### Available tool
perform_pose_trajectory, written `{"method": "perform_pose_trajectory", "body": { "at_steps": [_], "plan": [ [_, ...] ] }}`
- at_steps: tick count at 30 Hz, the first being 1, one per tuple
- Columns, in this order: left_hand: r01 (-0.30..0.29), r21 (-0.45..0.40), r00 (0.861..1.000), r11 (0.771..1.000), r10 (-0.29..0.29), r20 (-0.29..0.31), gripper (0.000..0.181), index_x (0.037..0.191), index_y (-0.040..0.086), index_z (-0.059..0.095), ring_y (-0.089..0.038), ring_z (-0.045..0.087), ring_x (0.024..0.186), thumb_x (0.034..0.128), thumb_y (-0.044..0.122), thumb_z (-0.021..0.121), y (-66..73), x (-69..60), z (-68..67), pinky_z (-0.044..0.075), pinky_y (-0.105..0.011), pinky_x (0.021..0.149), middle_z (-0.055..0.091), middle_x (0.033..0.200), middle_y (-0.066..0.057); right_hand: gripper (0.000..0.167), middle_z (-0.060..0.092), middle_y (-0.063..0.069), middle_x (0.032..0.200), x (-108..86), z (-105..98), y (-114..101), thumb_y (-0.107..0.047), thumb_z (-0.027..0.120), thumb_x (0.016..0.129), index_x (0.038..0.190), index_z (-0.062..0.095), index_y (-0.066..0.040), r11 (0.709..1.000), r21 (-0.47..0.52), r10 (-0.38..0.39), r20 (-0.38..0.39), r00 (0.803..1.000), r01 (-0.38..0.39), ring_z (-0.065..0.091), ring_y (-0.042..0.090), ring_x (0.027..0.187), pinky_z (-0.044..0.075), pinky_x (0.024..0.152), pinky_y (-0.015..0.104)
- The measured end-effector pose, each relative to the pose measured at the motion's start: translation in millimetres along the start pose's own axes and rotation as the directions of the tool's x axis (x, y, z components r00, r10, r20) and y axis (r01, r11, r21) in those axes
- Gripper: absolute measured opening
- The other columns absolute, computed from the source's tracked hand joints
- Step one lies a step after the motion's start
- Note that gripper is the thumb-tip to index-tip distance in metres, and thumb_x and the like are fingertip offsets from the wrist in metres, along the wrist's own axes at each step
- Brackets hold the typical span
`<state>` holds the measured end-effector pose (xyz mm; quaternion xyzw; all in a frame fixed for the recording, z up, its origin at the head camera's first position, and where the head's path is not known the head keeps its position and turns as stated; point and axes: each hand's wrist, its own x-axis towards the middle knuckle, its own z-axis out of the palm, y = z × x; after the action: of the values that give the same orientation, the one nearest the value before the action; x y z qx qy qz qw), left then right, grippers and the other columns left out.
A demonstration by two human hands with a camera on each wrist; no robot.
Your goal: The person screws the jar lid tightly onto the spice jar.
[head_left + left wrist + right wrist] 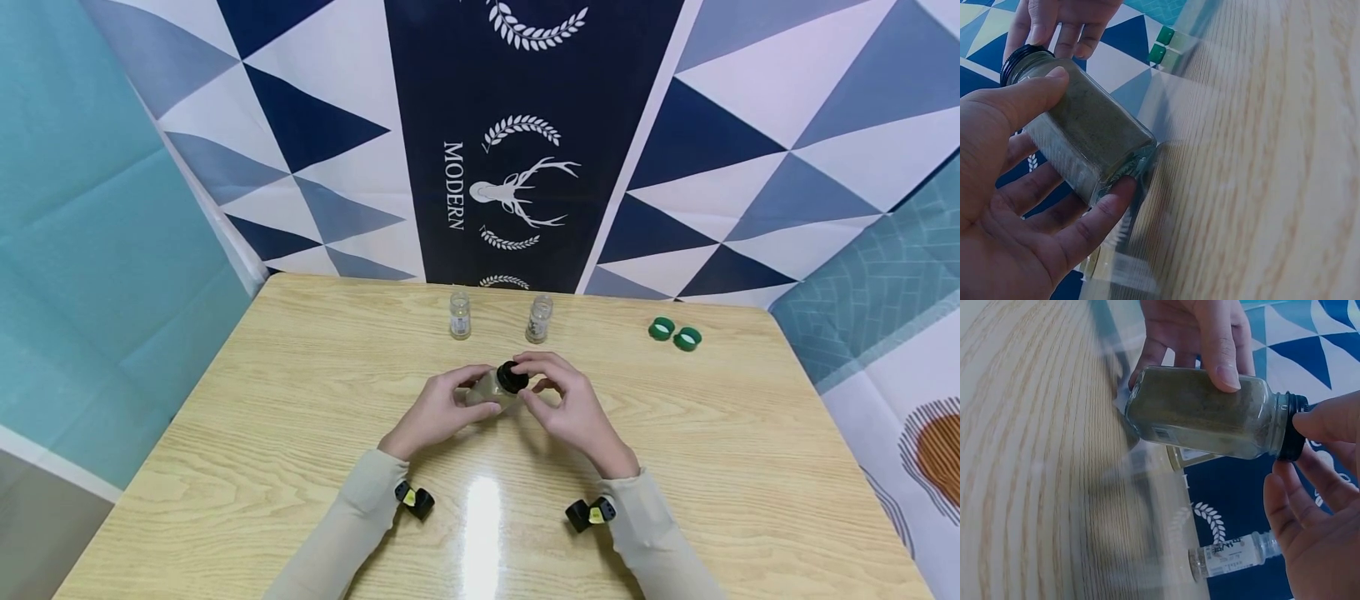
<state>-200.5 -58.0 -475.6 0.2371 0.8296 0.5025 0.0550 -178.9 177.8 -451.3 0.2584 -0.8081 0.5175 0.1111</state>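
Observation:
A square-sided glass jar point(1094, 119) of greyish-brown powder is held tilted just above the table, its black lid point(1294, 427) toward the right hand. My left hand point(437, 408) grips the jar's body, with the thumb on one side and the fingers beneath and around the other. The right hand point(561, 402) pinches the black lid between thumb and fingers. The lid sits on the jar's neck; whether it is loose cannot be told. Behind the hands stand two small clear glass bottles, the left bottle point(460, 317) and the right bottle point(538, 320), both without caps and bearing labels.
Two green caps point(674, 333) lie side by side toward the back right of the wooden table point(315, 358). A patterned cloth point(517, 100) hangs behind the table's back edge. Each wrist wears a small black camera, such as the left camera point(415, 500).

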Motion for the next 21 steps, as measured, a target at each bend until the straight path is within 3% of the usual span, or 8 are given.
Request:
{"method": "perform_pose_trajectory", "body": {
  "at_steps": [21],
  "plan": [
    [-0.019, -0.006, 1.000, 1.000, 0.019, 0.013, 0.052, 0.139, 0.018, 0.064, -0.015, 0.066, 0.114, 0.0911, 0.031, 0.081, -2.8, 0.3, -1.0, 0.057, -0.038, 0.098, 0.068, 0.134, -0.002, 0.028, 0.064, 0.013, 0.131, 0.1, 0.5, 2.4, 0.006, 0.073, 0.091, 0.116, 0.075, -0.007, 0.998, 0.054, -0.013, 0.014, 1.000, 0.012, 0.062, 0.017, 0.114, 0.060, 0.082, 0.027]
  ]
}}
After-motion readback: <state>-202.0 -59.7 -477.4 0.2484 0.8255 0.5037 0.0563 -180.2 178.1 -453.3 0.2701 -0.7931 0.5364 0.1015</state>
